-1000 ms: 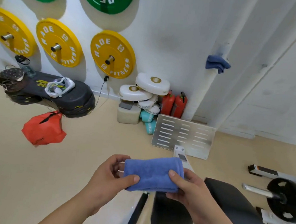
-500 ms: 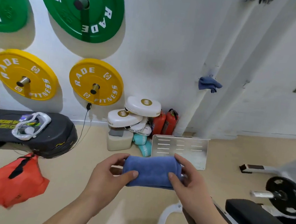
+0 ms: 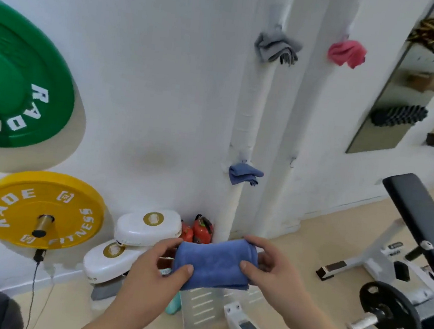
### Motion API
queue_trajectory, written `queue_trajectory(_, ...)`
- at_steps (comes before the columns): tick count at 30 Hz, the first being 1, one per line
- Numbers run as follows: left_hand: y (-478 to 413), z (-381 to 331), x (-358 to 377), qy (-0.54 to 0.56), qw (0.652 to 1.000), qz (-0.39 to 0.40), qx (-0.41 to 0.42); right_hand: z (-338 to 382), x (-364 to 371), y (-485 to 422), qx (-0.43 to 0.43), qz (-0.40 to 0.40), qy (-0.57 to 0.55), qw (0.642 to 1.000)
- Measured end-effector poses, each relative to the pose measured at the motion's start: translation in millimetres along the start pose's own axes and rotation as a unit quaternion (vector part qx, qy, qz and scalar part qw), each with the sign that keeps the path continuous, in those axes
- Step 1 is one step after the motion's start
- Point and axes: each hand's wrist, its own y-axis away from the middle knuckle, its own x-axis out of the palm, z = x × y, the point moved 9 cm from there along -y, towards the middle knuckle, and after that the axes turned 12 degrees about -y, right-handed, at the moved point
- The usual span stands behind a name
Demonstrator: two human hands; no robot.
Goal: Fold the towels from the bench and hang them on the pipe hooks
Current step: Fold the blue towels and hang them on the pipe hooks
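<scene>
— Head view, low centre of the frame: folded blue towel [image 3: 213,264], up in the air in front of the foot of the wall, clear of the floor.
— And the hands?
— Both pinching it. At its left end the left hand [image 3: 156,268], thumb on the front face, fingers curled behind. At its right end the right hand [image 3: 271,274], thumb on the front, fingers over the top edge.
— Up the middle?
— Two white pipes. High on the left pipe [image 3: 245,113], a grey towel [image 3: 276,47]. Lower on it, near mid-frame, a small blue towel [image 3: 244,174]. High on the right pipe [image 3: 297,105], a pink towel [image 3: 346,53], with a small hook [image 3: 292,161] further down.
— Round the edges?
— Green plate [image 3: 22,90] at the left edge, yellow plate [image 3: 42,210] below it, both on the wall. White pads [image 3: 150,227] stacked lower left of centre, red extinguishers [image 3: 202,229] just beside them. Black pad [image 3: 424,221] tilted at the right edge, black weight plate [image 3: 391,308] under it.
</scene>
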Motion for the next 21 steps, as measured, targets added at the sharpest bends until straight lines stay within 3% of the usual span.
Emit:
queue_trajectory(6,-113.1,-61.5,23.2,-0.003,0.995,0.069,0.07,35.1,-41.1,-91.8,0.004,-0.058,-0.007,0.998)
queue_trajectory(13,-240.4,-137.5,64.5,0.02,0.984,0.13,0.119,76.5,-100.2,-176.1,-0.017,-0.177,-0.013,0.984)
queue_trajectory(21,-361.0,-198.5,169.0,-0.016,0.968,0.209,0.139,85.0,-170.4,-266.7,-0.024,-0.244,-0.008,0.97)
